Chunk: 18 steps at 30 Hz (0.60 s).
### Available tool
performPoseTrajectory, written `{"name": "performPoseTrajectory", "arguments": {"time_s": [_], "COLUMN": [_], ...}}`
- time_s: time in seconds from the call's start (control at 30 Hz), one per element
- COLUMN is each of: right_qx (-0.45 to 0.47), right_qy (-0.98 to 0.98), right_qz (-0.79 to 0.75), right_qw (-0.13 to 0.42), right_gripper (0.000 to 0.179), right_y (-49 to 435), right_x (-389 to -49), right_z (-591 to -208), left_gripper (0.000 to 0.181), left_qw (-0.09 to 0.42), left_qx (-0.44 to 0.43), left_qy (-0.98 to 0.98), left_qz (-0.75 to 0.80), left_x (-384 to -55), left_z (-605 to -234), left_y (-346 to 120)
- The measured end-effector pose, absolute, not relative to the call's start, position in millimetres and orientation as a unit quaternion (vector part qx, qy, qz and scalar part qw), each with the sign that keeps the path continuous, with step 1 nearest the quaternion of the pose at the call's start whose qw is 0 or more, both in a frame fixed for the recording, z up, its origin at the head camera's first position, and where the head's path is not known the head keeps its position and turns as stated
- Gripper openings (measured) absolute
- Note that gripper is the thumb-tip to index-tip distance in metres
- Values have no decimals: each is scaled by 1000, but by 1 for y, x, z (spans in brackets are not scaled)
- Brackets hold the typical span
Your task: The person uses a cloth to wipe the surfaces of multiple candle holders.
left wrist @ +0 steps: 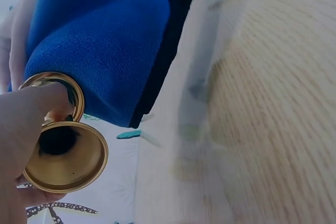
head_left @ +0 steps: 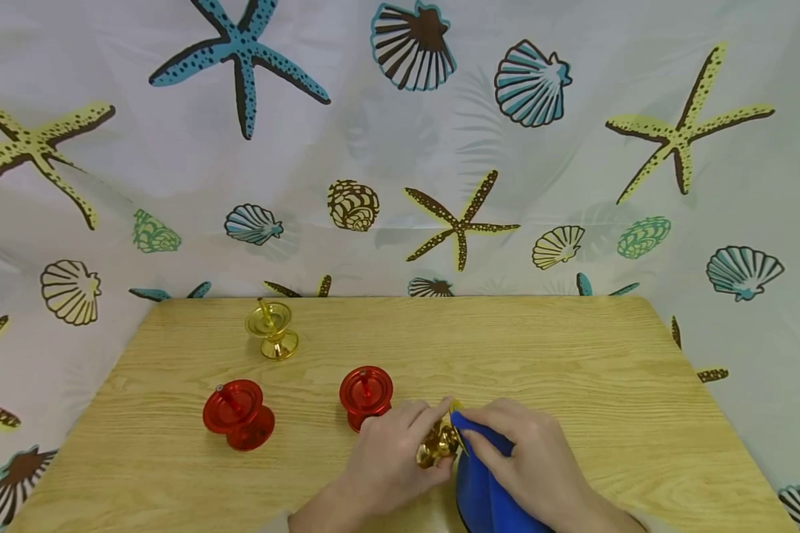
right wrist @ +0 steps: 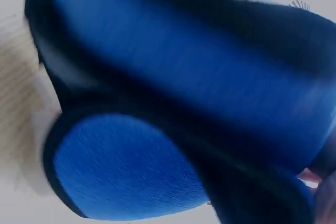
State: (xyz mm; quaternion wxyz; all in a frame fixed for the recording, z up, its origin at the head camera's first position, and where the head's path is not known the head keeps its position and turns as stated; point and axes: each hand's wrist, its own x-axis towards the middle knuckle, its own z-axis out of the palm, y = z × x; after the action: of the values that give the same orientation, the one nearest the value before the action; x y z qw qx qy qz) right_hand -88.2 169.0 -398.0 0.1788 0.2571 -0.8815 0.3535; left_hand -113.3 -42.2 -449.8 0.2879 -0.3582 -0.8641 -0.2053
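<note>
My left hand [head_left: 390,455] grips a shiny gold candle holder [head_left: 435,446], tipped on its side above the table. In the left wrist view the hollow underside of the candle holder's base [left wrist: 81,169] faces the camera, with fingers round its stem. A blue cloth [head_left: 483,492] with dark edging hangs from my right hand [head_left: 540,455], whose thumb and fingers pinch it at the dish rim of the holder. Folds of the cloth [right wrist: 126,166] fill most of the right wrist view and hide the fingers there.
A red candle holder [head_left: 367,392] stands just beyond my left hand. Farther left is another red candle holder [head_left: 236,411], and behind it a gold one [head_left: 276,344]. All stand on the wooden table [head_left: 540,340], against a shell-patterned curtain [head_left: 307,148].
</note>
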Motion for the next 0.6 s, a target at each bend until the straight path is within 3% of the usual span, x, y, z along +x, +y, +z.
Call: {"name": "performPoseTrajectory", "arguments": {"time_s": [0.17,0.43,0.6], "right_qx": [323,369,368], "right_qy": [-844,-815,-805], "right_qz": [370,374,385], "right_qw": [217,242,260], "right_gripper": [35,46,15], "right_y": [175,186,191], "right_x": [-88,-90,-93], "right_z": [-405,-413,-419], "left_gripper": [72,68,66], "left_qw": [258,140,93], "left_qx": [-336,-291,-260], "left_qy": [-858,-844,-837], "left_qz": [-289,-429,-473], "left_x": [-116,-114,-113], "left_z": [-448,-444,-441], "left_y": [-46,-48,-46]}}
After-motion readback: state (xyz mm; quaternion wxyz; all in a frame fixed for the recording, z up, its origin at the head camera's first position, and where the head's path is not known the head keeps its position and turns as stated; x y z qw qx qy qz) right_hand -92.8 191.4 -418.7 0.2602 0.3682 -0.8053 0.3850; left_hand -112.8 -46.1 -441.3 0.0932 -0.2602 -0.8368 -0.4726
